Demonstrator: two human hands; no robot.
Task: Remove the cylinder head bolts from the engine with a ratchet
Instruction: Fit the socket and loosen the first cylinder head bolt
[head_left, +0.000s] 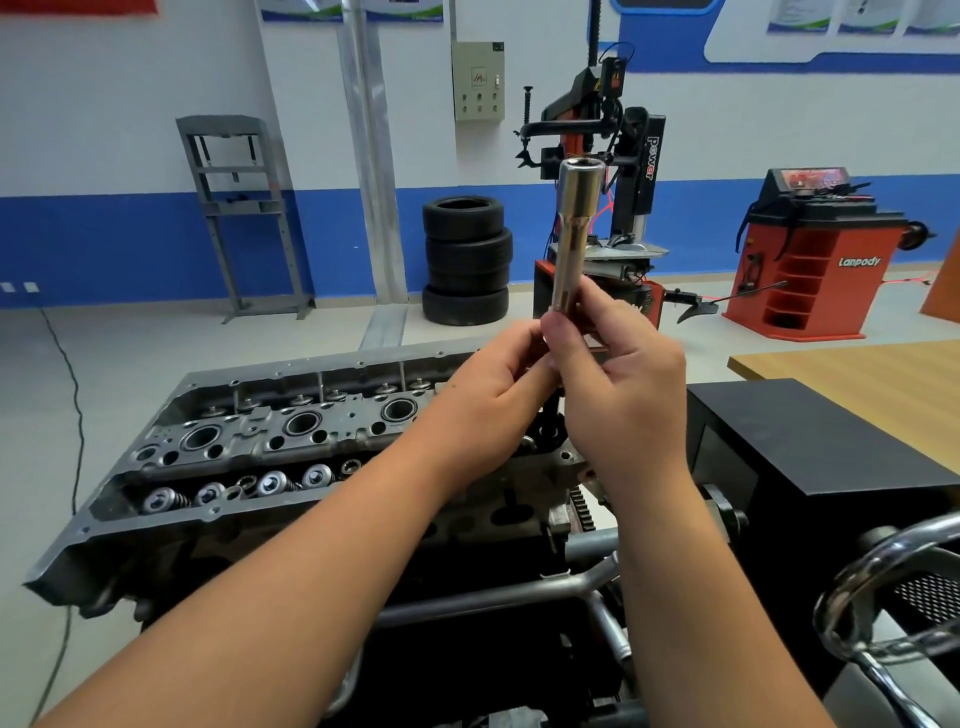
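A long chrome deep socket (570, 234) points upward in front of me, its open end at the top. My right hand (618, 384) grips its lower end between thumb and fingers. My left hand (491, 384) curls round something at the socket's base, hidden behind the fingers; a dark handle part (551, 415) shows just below the hands. Beneath them lies the grey cylinder head (260, 447) of the engine, with valve springs and spark plug wells exposed. Both hands are raised above its right end.
A black box (810, 447) stands right of the engine, with a chrome handwheel (883, 597) at the lower right. A wooden table (857, 374) lies further right. Behind are stacked tyres (467, 260), a tyre changer (597, 171), a red wheel balancer (810, 260) and a grey press frame (239, 208).
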